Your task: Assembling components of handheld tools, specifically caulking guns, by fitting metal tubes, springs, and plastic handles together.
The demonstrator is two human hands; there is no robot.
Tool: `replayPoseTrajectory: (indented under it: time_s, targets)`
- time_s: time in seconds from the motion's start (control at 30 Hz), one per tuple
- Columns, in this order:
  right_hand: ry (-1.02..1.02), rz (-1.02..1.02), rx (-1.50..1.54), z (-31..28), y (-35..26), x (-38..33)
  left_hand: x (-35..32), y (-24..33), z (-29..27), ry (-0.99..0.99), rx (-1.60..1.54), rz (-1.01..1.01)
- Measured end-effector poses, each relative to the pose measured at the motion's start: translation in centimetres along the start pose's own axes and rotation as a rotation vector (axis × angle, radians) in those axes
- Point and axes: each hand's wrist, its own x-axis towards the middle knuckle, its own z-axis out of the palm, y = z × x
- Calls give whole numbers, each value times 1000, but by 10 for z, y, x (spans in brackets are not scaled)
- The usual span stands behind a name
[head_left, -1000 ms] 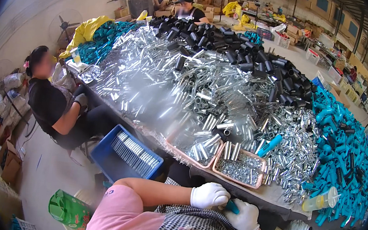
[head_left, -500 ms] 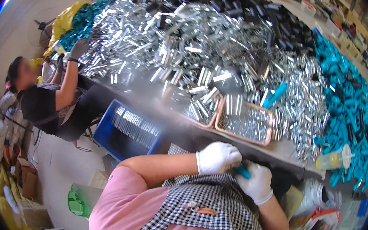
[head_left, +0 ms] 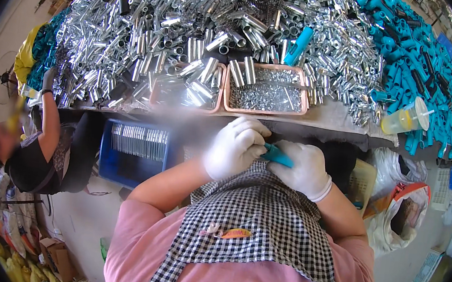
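In front of the apron, both white-gloved hands meet at a short teal plastic handle (head_left: pixel 278 155). My right hand (head_left: pixel 304 170) is wrapped round its right-hand part, thumb along the top. The fingers of my left hand (head_left: pixel 236 148) are curled and pinched at the other end; whether a small piece sits between them is hidden. Just beyond, two pinkish trays lie on the table edge: the right tray (head_left: pixel 265 112) holds small metal bits, the left tray (head_left: pixel 215 109) shiny metal tubes. Another teal handle (head_left: pixel 299 46) leans upright behind the right tray.
A wide heap of metal tubes (head_left: pixel 156 18) covers the table, with teal handles (head_left: pixel 410 67) piled at right. A lidded cup with straw (head_left: pixel 406 118) stands near the edge. Below are a blue crate (head_left: pixel 131 169) and plastic bags (head_left: pixel 394 214). A co-worker (head_left: pixel 36 159) reaches in at left.
The view has tilted and shifted, so the table and trays appear higher and further left. Both hands stay together at the teal handle, which now shows more of its length.
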Motion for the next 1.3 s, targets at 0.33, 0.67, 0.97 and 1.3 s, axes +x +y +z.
replayPoseTrajectory:
  time_s: [0.33, 0.67, 0.97, 1.3]
  targets:
    - [4, -10, 7, 2, -3, 1, -8, 1, -5, -124, 90, -185]
    - [-101, 51, 10, 4, -6, -14, -15, -5, 0, -462, 73, -68]
    - [-47, 64, 56, 24, 7, -24, -15, -12, -7, -476, 24, -168]
    - [-109, -82, -16, 17, -6, -25, 4, -8, -23, -841, -598, -926]
